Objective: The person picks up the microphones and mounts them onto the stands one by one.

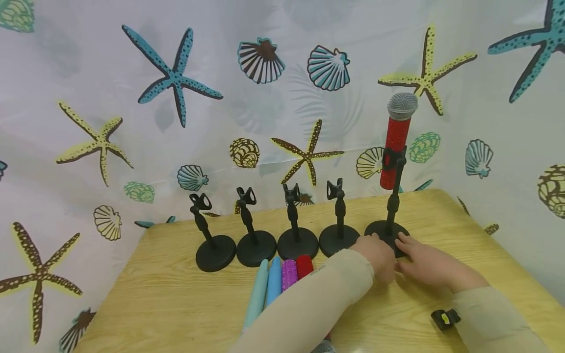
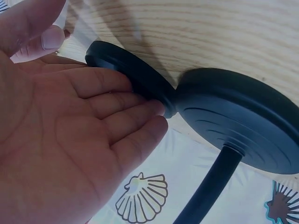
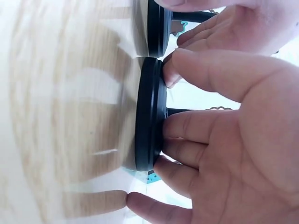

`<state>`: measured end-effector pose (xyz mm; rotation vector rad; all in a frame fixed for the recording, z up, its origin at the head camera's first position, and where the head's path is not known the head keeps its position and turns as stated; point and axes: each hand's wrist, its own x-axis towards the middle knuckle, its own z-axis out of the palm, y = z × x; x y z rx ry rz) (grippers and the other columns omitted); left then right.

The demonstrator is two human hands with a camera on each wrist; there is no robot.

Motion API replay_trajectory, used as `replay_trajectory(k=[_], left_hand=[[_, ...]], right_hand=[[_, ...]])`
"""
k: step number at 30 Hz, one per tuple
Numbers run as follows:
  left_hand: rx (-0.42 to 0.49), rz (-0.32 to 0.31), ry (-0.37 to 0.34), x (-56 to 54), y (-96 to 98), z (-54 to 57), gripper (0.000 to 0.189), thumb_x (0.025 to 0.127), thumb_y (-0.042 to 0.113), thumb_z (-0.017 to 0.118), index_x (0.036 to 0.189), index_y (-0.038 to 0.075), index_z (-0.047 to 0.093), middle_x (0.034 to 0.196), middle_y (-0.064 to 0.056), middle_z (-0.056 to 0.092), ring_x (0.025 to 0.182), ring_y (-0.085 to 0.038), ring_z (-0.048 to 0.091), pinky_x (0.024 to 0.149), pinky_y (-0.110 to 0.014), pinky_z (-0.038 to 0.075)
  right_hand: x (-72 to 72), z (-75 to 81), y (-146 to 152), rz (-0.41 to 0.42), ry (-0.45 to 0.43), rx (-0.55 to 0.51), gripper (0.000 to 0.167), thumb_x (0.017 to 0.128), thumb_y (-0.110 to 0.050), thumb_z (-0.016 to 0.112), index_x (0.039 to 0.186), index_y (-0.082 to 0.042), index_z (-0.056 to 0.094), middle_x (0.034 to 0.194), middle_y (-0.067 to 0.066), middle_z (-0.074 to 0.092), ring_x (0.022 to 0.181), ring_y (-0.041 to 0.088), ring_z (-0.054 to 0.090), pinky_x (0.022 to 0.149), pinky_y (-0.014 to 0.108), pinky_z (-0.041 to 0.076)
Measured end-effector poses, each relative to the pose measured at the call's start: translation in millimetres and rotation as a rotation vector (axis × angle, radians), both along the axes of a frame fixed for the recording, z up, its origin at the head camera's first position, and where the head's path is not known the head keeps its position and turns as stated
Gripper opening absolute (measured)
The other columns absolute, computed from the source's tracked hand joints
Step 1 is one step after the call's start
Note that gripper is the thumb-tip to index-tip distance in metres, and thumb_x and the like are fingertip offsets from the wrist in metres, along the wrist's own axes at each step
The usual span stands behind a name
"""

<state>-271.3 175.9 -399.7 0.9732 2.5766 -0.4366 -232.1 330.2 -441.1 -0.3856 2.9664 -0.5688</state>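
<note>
Shell-and-starfish curtain [image 1: 282, 113]: pale fabric printed with blue, yellow and brown starfish and scallop shells, hanging behind and beside the table.
Wood-grain table [image 1: 176, 299]: light surface below the curtain, carrying all the equipment.
Sleeves [image 1: 313, 306]: beige, on both arms; the left one crosses over part of the coloured tubes.
Loaded microphone stand [image 1: 392, 208]: upright at the right end of the row, its round black base [image 3: 152, 114] on the table between the two hands.
Red microphone [image 1: 396, 139]: glittery body with a silver mesh head, seated in that stand's clip, slightly tilted, mesh end up.
Four other desk stands [image 1: 340, 213]: black, in a row to the left, bases edge to edge or nearly so, each topped by a clip.
Coloured tubes [image 1: 258, 291]: pale green, blue, purple and red, side by side in front of the row; a mesh head shows at the bottom edge of the head view.
Left hand [image 1: 377, 255]: fingers extended side by side against the base's left side, not wrapped round it.
Right hand [image 1: 434, 264]: fingers spread, tips touching the base's right side; whether the hands touch each other I cannot tell.
Loose black clip [image 1: 445, 318]: on the table beside the right sleeve, with a yellow spot.
</note>
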Motion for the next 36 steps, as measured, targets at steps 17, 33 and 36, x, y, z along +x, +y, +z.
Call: replay_trajectory(k=[17, 33, 36], left_hand=[[0.240, -0.037, -0.104, -36.6, -35.5, 7.8, 0.057, 0.098, 0.057, 0.057, 0.151, 0.037, 0.047, 0.154, 0.018, 0.040, 0.140, -0.001, 0.037, 0.112, -0.029, 0.032], [0.833, -0.008, -0.008, 3.5, -220.2, 53.1, 0.055, 0.103, 0.045, 0.058, 0.152, 0.024, 0.046, 0.156, 0.005, 0.042, 0.144, -0.015, 0.036, 0.113, -0.042, 0.036], [0.854, 0.024, 0.021, 6.9, -242.5, 51.7, 0.052, 0.102, 0.043, 0.059, 0.150, 0.024, 0.050, 0.153, 0.004, 0.045, 0.142, -0.016, 0.040, 0.112, -0.044, 0.037]], right_hand=[[-4.6, -8.5, -2.5, -0.002, 0.003, 0.007, 0.080, 0.095, -0.038, 0.069, 0.143, 0.019, 0.040, 0.152, 0.041, 0.026, 0.133, 0.060, 0.035, 0.102, 0.067, 0.036], [16.1, 53.0, -94.5, 0.245, 0.193, 0.079, 0.048, 0.089, -0.028, 0.079, 0.134, -0.019, 0.066, 0.144, 0.015, 0.053, 0.126, 0.037, 0.056, 0.092, 0.053, 0.051], [10.9, 59.1, -125.0, 0.378, 0.259, 0.075, 0.044, 0.089, -0.022, 0.079, 0.131, -0.023, 0.068, 0.144, 0.009, 0.054, 0.128, 0.030, 0.055, 0.093, 0.047, 0.052]])
